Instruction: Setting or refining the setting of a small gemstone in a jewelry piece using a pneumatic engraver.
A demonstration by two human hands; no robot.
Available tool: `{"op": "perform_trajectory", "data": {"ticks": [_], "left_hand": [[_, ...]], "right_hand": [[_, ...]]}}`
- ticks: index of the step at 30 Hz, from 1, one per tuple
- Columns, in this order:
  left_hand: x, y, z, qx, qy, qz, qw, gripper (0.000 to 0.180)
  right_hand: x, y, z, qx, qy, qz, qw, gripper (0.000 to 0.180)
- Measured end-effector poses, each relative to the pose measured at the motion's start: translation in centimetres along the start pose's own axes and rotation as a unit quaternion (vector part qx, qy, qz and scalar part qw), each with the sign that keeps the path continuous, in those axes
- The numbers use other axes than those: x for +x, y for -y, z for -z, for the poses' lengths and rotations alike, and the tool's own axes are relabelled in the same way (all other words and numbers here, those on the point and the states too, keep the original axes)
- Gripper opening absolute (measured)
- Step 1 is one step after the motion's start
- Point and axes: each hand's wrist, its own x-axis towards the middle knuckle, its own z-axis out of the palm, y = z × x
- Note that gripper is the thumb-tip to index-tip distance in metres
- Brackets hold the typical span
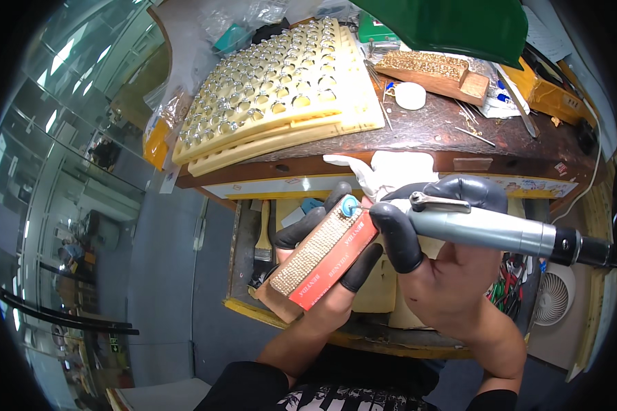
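Observation:
My left hand [332, 305], with black covers on its fingers, grips a wooden block [315, 257] with a red printed side. Rows of tiny gold-coloured beads or studs cover the block's top, and it tilts up toward the far right. On its far end sits a small round blue piece [349, 205]. My right hand [452, 274], also in black finger covers, is closed round a silver rotary handpiece [483, 229] with a black rear end. The handpiece's thin tip points left and meets or nearly meets the blue piece; I cannot tell which.
Stacked cream trays [281, 113] of rings cover the bench's left. A wooden block with gold pieces [425, 68], a white round tub [410, 96] and tweezers [517, 103] lie right. A white cloth [397, 171] hangs at the edge, above an open drawer [281, 318].

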Motion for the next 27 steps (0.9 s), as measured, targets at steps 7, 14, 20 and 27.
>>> {"op": "perform_trajectory", "data": {"ticks": [7, 14, 20, 27], "left_hand": [[-0.01, -0.28, 0.06, -0.011, -0.005, 0.004, 1.000, 0.065], [-0.11, -0.08, 0.02, 0.007, -0.005, 0.003, 1.000, 0.067], [-0.12, 0.10, -0.04, 0.010, -0.008, 0.000, 1.000, 0.067], [0.01, 0.10, -0.09, 0.018, -0.020, -0.014, 1.000, 0.065]], "right_hand": [[0.09, 0.02, 0.09, -0.007, 0.003, 0.004, 1.000, 0.014], [0.18, 0.02, -0.02, 0.003, -0.006, 0.013, 1.000, 0.014], [0.25, 0.02, 0.05, -0.009, -0.008, 0.020, 1.000, 0.015], [0.27, 0.18, 0.08, -0.026, -0.008, 0.011, 1.000, 0.015]]}}
